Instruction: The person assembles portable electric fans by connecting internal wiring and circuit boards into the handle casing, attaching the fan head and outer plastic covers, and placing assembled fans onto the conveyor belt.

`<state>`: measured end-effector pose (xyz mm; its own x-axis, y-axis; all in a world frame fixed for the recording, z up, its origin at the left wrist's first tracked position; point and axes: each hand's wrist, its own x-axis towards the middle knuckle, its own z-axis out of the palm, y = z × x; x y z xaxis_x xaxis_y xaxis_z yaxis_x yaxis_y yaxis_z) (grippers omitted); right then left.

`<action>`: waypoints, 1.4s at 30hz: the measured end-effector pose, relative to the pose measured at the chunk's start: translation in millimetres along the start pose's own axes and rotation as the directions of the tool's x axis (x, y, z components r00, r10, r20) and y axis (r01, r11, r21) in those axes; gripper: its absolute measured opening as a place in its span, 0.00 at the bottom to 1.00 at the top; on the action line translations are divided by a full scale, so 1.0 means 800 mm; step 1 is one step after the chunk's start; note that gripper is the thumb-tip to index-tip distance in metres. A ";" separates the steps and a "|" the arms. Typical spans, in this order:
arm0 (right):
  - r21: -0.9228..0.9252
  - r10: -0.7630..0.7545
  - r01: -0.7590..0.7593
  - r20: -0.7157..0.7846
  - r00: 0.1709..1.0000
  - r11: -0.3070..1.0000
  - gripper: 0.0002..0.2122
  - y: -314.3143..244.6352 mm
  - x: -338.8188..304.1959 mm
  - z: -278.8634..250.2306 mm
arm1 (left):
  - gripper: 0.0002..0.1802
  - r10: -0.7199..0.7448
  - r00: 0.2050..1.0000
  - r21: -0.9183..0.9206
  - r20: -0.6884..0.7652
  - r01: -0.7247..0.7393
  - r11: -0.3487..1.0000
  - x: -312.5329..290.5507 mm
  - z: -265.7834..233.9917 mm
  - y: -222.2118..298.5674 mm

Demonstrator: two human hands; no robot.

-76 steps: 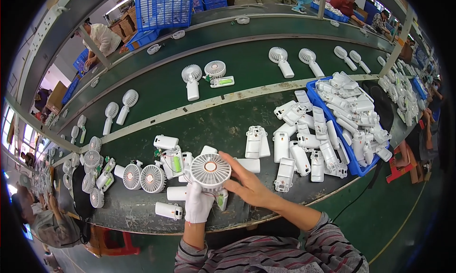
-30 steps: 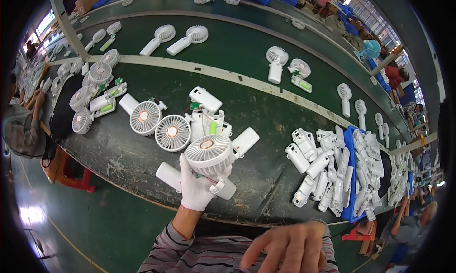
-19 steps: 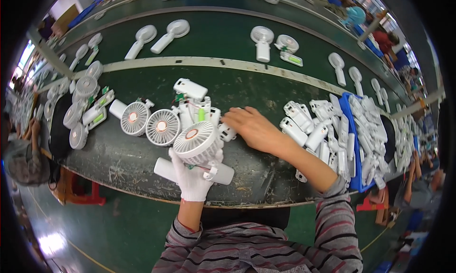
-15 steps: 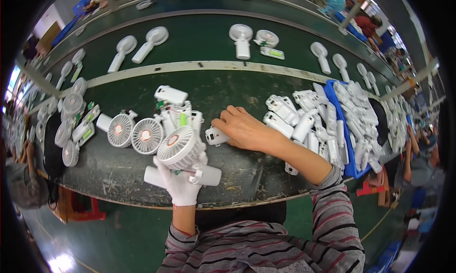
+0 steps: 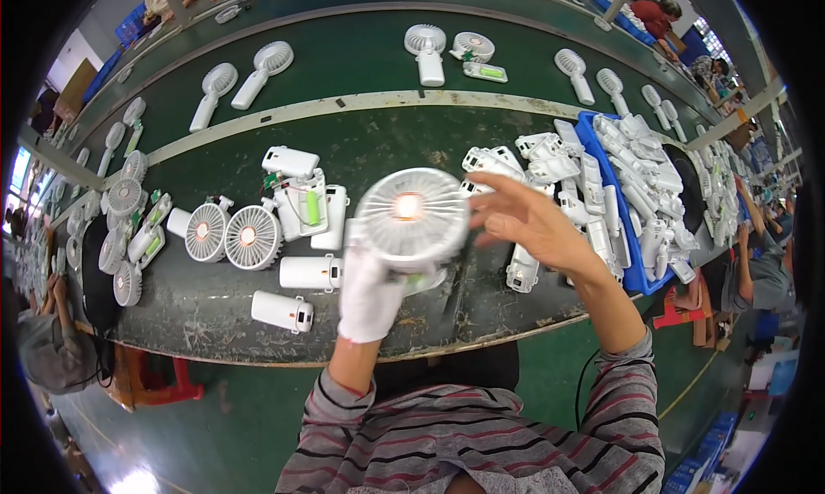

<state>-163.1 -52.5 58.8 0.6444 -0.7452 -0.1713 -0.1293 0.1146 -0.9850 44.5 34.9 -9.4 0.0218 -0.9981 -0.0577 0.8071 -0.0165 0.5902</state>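
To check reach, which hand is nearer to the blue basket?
Right: the right hand is left of the blue basket; the gloved left hand, holding a fan, is farther left.

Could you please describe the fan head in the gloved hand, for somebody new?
Start at the dark workbench. Over its middle, the white-gloved left hand holds a round white fan head. The two nearest similar fan heads lie to its left; this one is in the hand.

text: none legible | numbers: none legible | signs: none legible (details too small)
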 end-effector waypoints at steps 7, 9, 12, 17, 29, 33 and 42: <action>0.347 0.095 -0.070 -0.055 0.994 0.935 0.23 -0.001 0.018 0.016 | 0.45 0.241 0.914 0.689 0.327 -0.405 0.601 0.026 0.005 0.016; 0.341 0.027 0.017 -0.124 0.992 0.940 0.21 -0.015 0.013 0.018 | 0.47 0.213 0.928 0.821 0.307 -0.371 0.434 0.029 -0.004 0.017; 0.294 -0.090 0.132 -0.151 0.984 0.947 0.25 -0.030 0.012 0.010 | 0.48 0.084 0.959 0.847 0.269 -0.277 0.454 0.038 -0.028 0.004; 0.150 -0.184 0.212 -0.178 0.966 0.966 0.25 -0.049 0.011 0.021 | 0.32 -0.181 0.973 0.937 0.141 -0.072 0.341 0.026 -0.005 -0.009; 0.071 -0.310 0.385 -0.468 0.828 0.920 0.22 -0.010 -0.012 -0.010 | 0.30 -0.233 0.970 0.049 -0.076 0.237 0.970 0.005 -0.014 -0.017; 0.084 -0.269 0.347 -0.474 0.839 0.934 0.23 0.005 -0.020 -0.008 | 0.29 -0.103 0.984 -0.073 -0.148 0.093 0.993 -0.001 -0.012 -0.009; 0.425 -0.055 0.118 -0.158 0.986 0.898 0.27 0.018 -0.027 0.022 | 0.18 -0.191 0.954 0.197 -0.231 0.239 0.951 0.005 -0.003 -0.031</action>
<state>-166.0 -22.9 47.8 0.5230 -0.8450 -0.1112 0.2802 0.2937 -0.9139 25.8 31.2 -26.5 0.0027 -0.9352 -0.3542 0.6563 -0.2656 0.7062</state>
